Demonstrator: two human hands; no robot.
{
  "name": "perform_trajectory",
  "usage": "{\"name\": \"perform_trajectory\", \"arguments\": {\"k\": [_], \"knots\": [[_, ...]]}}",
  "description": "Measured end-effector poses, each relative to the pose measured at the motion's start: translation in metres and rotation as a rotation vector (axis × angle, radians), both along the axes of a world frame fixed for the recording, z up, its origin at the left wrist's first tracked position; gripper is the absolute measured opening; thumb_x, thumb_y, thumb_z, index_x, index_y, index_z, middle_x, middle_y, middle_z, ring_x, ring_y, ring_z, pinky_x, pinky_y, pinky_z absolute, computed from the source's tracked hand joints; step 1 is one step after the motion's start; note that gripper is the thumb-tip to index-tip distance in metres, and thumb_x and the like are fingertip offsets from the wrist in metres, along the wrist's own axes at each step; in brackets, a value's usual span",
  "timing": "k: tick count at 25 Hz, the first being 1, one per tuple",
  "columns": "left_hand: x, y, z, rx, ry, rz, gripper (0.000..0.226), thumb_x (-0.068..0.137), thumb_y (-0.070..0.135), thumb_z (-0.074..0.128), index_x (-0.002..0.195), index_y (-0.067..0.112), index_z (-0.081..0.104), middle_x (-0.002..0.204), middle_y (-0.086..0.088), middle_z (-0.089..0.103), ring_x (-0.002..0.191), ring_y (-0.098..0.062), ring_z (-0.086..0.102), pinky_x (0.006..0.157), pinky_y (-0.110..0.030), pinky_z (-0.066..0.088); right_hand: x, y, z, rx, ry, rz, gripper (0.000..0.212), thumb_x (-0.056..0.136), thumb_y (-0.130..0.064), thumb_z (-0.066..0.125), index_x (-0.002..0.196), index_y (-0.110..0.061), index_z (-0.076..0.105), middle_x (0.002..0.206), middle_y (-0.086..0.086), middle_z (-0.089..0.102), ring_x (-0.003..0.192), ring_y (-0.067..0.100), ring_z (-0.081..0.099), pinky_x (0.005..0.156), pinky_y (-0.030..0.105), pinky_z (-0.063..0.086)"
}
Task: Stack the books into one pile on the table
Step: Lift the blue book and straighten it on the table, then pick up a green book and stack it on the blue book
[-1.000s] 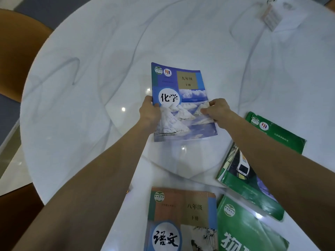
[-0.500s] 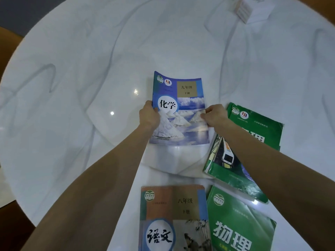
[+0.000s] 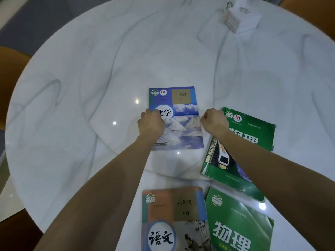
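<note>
A blue book [image 3: 183,105] with white mounds on its cover lies flat near the middle of the round white marble table [image 3: 90,69]. My left hand [image 3: 151,124] sits over its left edge, fingers closed on it. At the book's right edge, my right hand [image 3: 214,122] is curled, fingertips pinching that edge. A green book with a train picture [image 3: 253,127] lies just right of it, partly under my right forearm. Nearer me lie an orange-and-blue book [image 3: 174,214] and a second green book [image 3: 239,223], side by side.
A small white box [image 3: 239,19] stands at the far right of the table. An orange chair [image 3: 10,69] sits beyond the left rim. A round glass disc covers the table's middle under the blue book.
The blue book, held tilted in both hands a second ago, has come down flat on the table. My view has shifted, so more of the near books shows.
</note>
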State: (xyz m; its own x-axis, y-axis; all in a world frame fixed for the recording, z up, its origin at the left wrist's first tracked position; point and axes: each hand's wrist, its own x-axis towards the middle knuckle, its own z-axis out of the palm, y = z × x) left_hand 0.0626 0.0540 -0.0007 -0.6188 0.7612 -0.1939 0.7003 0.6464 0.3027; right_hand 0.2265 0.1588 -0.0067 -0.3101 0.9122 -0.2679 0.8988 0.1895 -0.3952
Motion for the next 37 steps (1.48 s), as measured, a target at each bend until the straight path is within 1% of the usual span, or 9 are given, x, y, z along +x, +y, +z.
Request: {"name": "perform_trajectory", "arguments": {"k": [3, 7, 13, 18, 23, 27, 31, 34, 37], "knots": [[0.021, 0.011, 0.016, -0.014, 0.032, -0.108, 0.026, 0.09, 0.011, 0.046, 0.112, 0.006, 0.059, 0.118, -0.017, 0.055, 0.11, -0.033, 0.051, 0.087, -0.041, 0.046, 0.021, 0.001, 0.013, 0.083, -0.064, 0.083, 0.028, 0.091, -0.017, 0.042, 0.095, 0.0, 0.063, 0.1, 0.02, 0.066, 0.088, 0.034, 0.062, 0.067, 0.032, 0.046], [0.057, 0.022, 0.03, 0.041, 0.033, -0.202, 0.024, 0.091, 0.01, 0.043, 0.11, 0.004, 0.057, 0.116, -0.019, 0.054, 0.106, -0.034, 0.052, 0.085, -0.043, 0.047, 0.062, 0.003, 0.029, 0.174, -0.137, 0.113, 0.022, 0.091, -0.017, 0.042, 0.085, -0.003, 0.058, 0.097, 0.019, 0.065, 0.078, 0.031, 0.054, 0.065, 0.033, 0.041], [0.111, 0.033, 0.025, 0.024, -0.101, -0.286, 0.035, 0.093, 0.014, 0.044, 0.127, 0.005, 0.049, 0.131, -0.02, 0.05, 0.119, -0.036, 0.05, 0.094, -0.044, 0.046, 0.131, -0.012, 0.024, 0.226, -0.205, 0.043, 0.026, 0.09, -0.017, 0.044, 0.106, 0.0, 0.057, 0.11, 0.02, 0.06, 0.104, 0.037, 0.054, 0.084, 0.043, 0.046], [0.151, 0.038, 0.01, 0.001, -0.166, -0.296, 0.036, 0.093, 0.014, 0.047, 0.127, 0.002, 0.047, 0.129, -0.022, 0.049, 0.119, -0.038, 0.049, 0.096, -0.045, 0.043, 0.19, -0.029, 0.007, 0.164, -0.225, -0.15, 0.03, 0.094, -0.023, 0.044, 0.114, -0.002, 0.051, 0.115, 0.02, 0.055, 0.108, 0.037, 0.051, 0.085, 0.045, 0.045], [0.173, 0.036, -0.004, -0.019, -0.23, -0.254, 0.042, 0.093, 0.014, 0.048, 0.132, 0.001, 0.041, 0.131, -0.024, 0.046, 0.119, -0.039, 0.048, 0.1, -0.044, 0.041, 0.213, -0.048, -0.011, 0.001, -0.066, -0.303, 0.039, 0.094, -0.032, 0.047, 0.12, -0.003, 0.045, 0.114, 0.023, 0.056, 0.102, 0.041, 0.056, 0.078, 0.043, 0.047], [0.18, 0.041, -0.007, -0.002, -0.266, -0.203, 0.043, 0.093, 0.015, 0.049, 0.132, 0.001, 0.04, 0.128, -0.024, 0.05, 0.118, -0.038, 0.049, 0.099, -0.044, 0.042, 0.206, -0.056, -0.02, -0.139, 0.163, -0.437, 0.043, 0.094, -0.028, 0.053, 0.125, -0.001, 0.04, 0.111, 0.026, 0.062, 0.098, 0.042, 0.06, 0.08, 0.045, 0.049], [0.172, 0.044, -0.007, 0.087, -0.471, 0.027, 0.039, 0.092, 0.018, 0.054, 0.126, -0.001, 0.049, 0.126, -0.021, 0.057, 0.114, -0.035, 0.055, 0.092, -0.038, 0.046, 0.202, -0.061, -0.023, -0.201, 0.336, -0.579, 0.038, 0.094, -0.019, 0.052, 0.126, -0.003, 0.04, 0.114, 0.027, 0.061, 0.094, 0.042, 0.061, 0.083, 0.047, 0.052], [0.167, 0.044, -0.011, 0.094, -0.63, 0.106, 0.025, 0.089, 0.015, 0.059, 0.108, -0.001, 0.065, 0.113, -0.018, 0.068, 0.098, -0.032, 0.064, 0.078, -0.031, 0.048, 0.207, -0.058, -0.018, -0.16, 0.382, -0.602, 0.034, 0.094, -0.014, 0.05, 0.126, -0.007, 0.043, 0.114, 0.026, 0.062, 0.085, 0.035, 0.058, 0.077, 0.04, 0.05], [0.176, 0.038, -0.011, 0.086, -0.664, 0.104, 0.014, 0.087, 0.01, 0.061, 0.095, 0.002, 0.069, 0.103, -0.018, 0.072, 0.079, -0.025, 0.062, 0.069, -0.027, 0.046, 0.21, -0.054, -0.008, -0.121, 0.441, -0.602, 0.034, 0.095, -0.01, 0.046, 0.129, -0.011, 0.043, 0.114, 0.024, 0.063, 0.083, 0.028, 0.056, 0.08, 0.039, 0.051]]}}
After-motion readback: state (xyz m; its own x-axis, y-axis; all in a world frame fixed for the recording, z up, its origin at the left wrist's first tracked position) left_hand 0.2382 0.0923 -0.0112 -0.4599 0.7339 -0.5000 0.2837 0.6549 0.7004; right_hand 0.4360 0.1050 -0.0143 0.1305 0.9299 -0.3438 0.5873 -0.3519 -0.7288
